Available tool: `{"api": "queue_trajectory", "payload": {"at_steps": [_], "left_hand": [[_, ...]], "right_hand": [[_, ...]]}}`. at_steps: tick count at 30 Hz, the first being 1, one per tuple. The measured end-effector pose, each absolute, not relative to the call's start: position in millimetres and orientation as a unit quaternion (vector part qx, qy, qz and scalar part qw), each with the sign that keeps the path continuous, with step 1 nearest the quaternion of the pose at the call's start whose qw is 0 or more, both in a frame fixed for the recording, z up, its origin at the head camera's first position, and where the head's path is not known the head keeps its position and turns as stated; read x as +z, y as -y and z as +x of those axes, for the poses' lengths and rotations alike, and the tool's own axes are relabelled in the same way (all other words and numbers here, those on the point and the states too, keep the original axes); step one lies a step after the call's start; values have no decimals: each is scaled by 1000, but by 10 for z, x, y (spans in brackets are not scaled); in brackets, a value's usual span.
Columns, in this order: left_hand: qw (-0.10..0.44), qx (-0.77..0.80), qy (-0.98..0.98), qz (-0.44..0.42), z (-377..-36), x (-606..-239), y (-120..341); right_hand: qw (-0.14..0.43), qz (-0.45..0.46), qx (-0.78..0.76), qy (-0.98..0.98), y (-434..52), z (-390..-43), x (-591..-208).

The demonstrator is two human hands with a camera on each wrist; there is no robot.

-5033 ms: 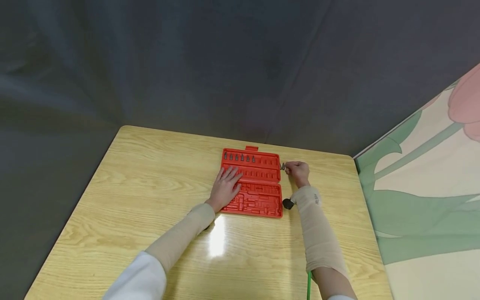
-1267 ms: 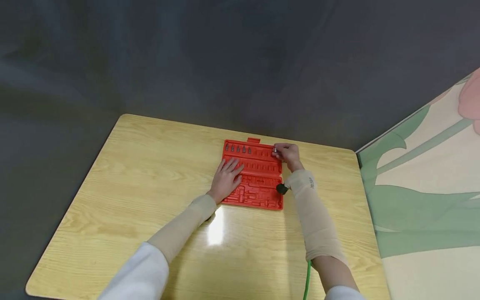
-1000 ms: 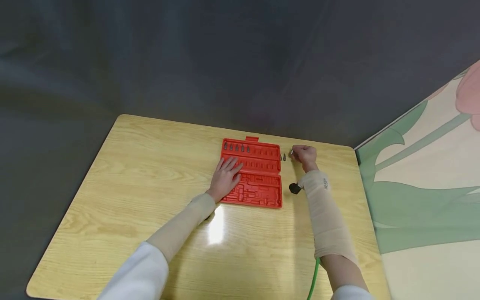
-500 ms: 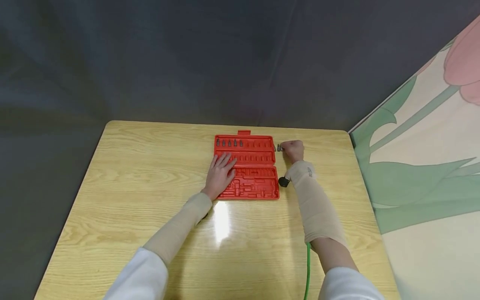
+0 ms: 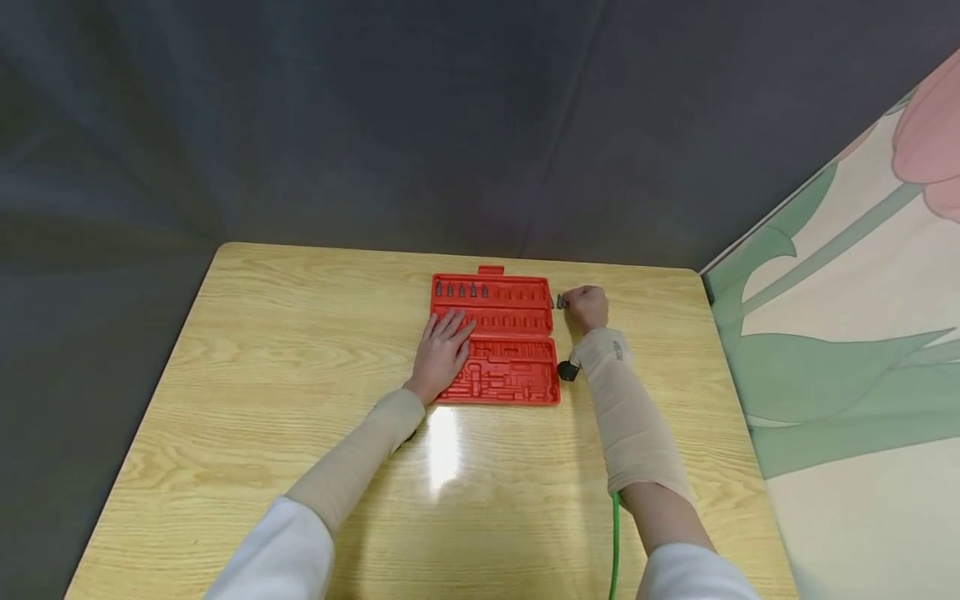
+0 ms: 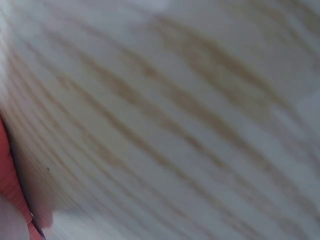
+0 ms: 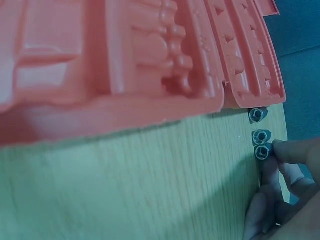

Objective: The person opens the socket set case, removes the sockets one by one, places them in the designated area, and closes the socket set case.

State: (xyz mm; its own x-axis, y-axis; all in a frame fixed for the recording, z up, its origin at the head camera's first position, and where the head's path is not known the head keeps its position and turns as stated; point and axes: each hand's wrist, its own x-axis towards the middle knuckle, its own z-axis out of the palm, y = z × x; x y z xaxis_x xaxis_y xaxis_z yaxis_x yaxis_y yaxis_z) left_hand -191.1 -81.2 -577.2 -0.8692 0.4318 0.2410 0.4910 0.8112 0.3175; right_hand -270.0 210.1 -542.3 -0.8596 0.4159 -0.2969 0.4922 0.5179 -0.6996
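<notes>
Centrally, a red case (image 5: 517, 379) is shown unfolded flat near the far edge of the wood-grained surface (image 5: 285, 333), its two moulded halves joined by a hinge. Its left part is partly covered by the left hand (image 5: 442, 354), which is laid palm down across the hinge line with the fingers straight and slightly spread. Five dark bits (image 5: 461, 291) are seated upright, side by side, at the left of the farthest row of recesses. Beyond the right edge of the case, three small metal pieces are set out on the surface: the first piece (image 7: 258, 115) is placed just beside the case, the second piece (image 7: 261, 136) farther out, and the third piece (image 7: 263, 151) close against the second. The third is pinched between the thumb and curled fingers of the right hand (image 5: 588, 307); whether it is lifted cannot be told. Both forearms are wrapped in beige sleeves (image 5: 637, 425), and a black device (image 5: 567, 371) is worn at the right wrist. The surface is bordered at the far side by dark fabric (image 5: 375, 125); a floral mural (image 5: 847, 367) is seen at the right.
</notes>
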Motion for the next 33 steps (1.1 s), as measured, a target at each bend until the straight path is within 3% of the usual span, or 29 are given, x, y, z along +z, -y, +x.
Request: {"api": "queue_trajectory", "payload": {"at_steps": [6, 33], "left_hand": [[77, -174, 950, -248, -1900, -5722, 800], [69, -165, 954, -241, -1902, -5739, 769]], "right_hand": [[65, 249, -459, -851, -2118, -2662, -5350], [55, 281, -548, -786, -2205, -2728, -5386]]}}
